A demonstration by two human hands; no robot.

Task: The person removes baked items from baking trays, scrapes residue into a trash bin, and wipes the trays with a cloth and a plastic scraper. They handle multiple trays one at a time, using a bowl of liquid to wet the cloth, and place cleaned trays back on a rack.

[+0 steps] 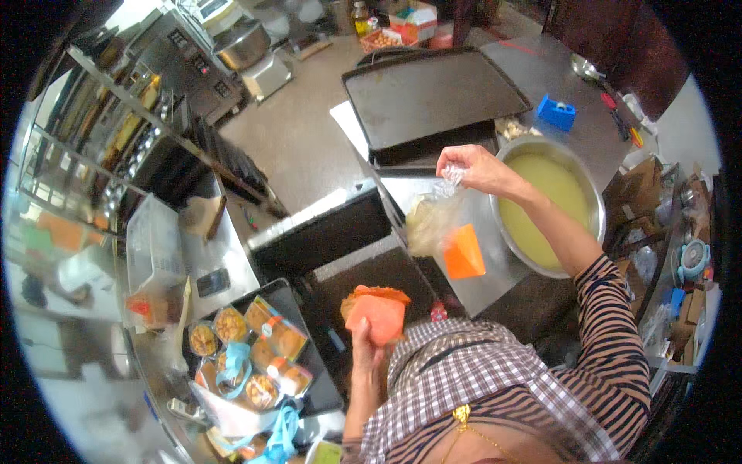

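Observation:
Raised over the steel counter [493, 290], my right hand [475, 168] grips the gathered top of a clear plastic bag [429, 223] with pale contents, blurred. An orange plastic scraper [465, 252] is just beside the bag; whether it lies on the counter or hangs with the bag I cannot tell. Right of them stands a large steel bowl [597, 232] of pale yellow liquid, partly behind my right forearm. Lower down, in front of the checked apron, my left hand [366, 342] holds a flat salmon-coloured piece [379, 319] with a browned, orange-edged item behind it, its kind unclear.
A dark baking tray [435, 98] rests behind the bag, with a blue tape dispenser [556, 113] to its right. At lower left, packaged baked goods [278, 330] and blue ribbon [235, 368] lie on a black tray [319, 383]. A phone [213, 282] and white crate [153, 243] are at left.

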